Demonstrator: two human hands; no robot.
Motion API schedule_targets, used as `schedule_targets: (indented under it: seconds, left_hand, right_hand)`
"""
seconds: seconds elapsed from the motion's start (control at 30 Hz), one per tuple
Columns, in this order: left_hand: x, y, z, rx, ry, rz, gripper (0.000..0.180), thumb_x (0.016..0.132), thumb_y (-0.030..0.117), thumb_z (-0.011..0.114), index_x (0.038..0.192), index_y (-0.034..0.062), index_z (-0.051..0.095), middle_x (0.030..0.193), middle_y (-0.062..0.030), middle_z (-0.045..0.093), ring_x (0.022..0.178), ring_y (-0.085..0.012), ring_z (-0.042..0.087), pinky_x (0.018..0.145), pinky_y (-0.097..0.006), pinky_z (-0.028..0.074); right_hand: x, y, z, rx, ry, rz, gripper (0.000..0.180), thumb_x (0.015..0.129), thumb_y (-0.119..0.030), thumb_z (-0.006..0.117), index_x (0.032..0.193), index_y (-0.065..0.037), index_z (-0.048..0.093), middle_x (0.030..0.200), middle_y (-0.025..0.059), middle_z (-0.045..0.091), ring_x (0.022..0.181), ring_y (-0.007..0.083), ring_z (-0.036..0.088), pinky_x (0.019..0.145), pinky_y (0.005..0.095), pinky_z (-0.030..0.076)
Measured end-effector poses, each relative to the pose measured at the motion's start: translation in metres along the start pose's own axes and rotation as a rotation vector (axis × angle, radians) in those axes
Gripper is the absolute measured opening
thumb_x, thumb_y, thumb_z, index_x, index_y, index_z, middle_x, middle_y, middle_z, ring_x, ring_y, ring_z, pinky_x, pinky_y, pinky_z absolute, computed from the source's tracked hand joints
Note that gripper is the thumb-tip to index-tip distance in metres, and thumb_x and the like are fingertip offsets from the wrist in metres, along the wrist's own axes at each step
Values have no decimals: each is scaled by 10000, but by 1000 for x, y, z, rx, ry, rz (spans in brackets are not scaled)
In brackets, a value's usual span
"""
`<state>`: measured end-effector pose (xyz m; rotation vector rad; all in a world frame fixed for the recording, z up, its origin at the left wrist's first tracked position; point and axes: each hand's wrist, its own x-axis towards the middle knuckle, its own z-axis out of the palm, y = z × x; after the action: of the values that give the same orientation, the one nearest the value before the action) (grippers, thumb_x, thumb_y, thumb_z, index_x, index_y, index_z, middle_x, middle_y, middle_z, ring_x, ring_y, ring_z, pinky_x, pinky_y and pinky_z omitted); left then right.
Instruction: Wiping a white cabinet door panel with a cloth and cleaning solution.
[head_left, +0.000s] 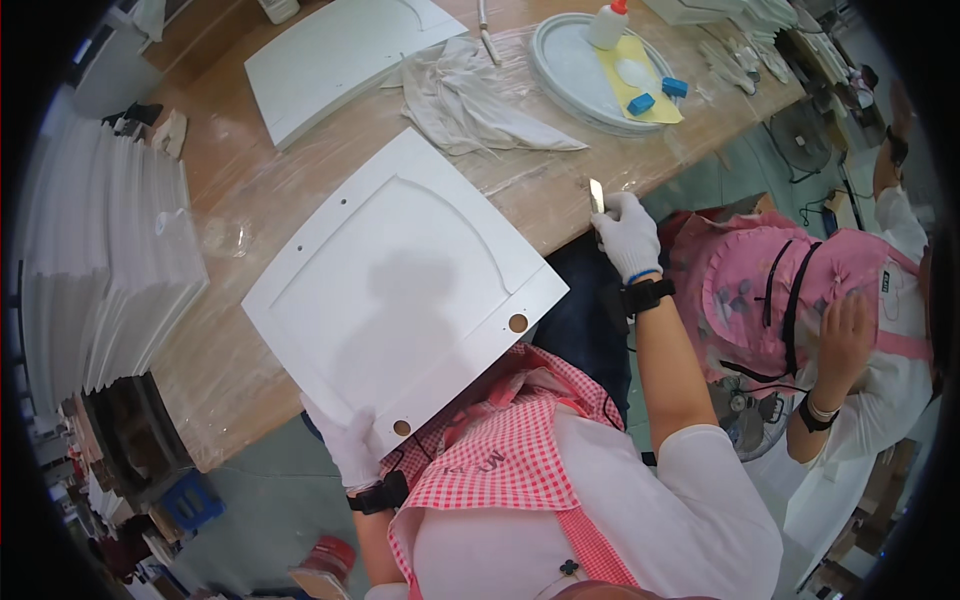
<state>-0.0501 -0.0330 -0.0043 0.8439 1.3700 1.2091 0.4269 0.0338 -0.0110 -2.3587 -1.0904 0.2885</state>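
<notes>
Dark lettering runs across the chest of the wearer's red-and-white checked apron [490, 450], partly lost in the folds; a co-worker's pink apron [770, 285] at the right bears a small pale label [886, 283] with dark print; a white bottle [608, 28] with a red cap stands on a round lid [555, 75] at the far side of the table [225, 370].

The white panel [400, 260] spans the table's near edge, its lower part reaching past it toward the apron; whether it lies flat on the tabletop I cannot tell; two round holes sit along its near side, and a shadow falls over its middle.

The left hand [350, 445], in a white glove, grips the panel at its near left corner, fingers over the upper face; the right hand [628, 238], gloved too, is closed around a knife [597, 196], blade pointing away from the body, just beyond the panel's right corner and apart from it; a crumpled white cloth [465, 100] lies beyond the panel; a stack of white sheets [100, 250] stands at the left.
</notes>
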Motion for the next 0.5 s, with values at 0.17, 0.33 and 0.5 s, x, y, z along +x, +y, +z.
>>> schedule_targets:
  seconds: [0.17,0.33,0.5]
  left_hand:
    - [-2,-11,-2,-85,0,41,1025,755,-161,611,1657,34,166,1575,-168,420,1456,-319,424,1229,-428,316]
    - [-14,-10,1,-81,-3,2,1106,733,-142,655,1681,56,120,1617,-154,364,1475,-308,400,1222,-432,340]
    - [-16,-8,0,26,28,-29,1061,728,-139,640,1658,58,168,1594,-160,381,1469,-314,405,1225,-435,334]
  right_hand:
    - [4,-26,-12,505,-233,153,334,880,-54,671,1202,35,661,840,84,692,609,139,645,523,288,523]
    - [-19,-121,-1,233,-126,-386,362,884,-133,665,1223,-9,682,923,158,739,770,268,725,720,366,576]
    - [-33,-205,54,112,-209,-321,351,887,-158,632,1216,-53,694,1077,207,727,1021,386,701,913,458,550]
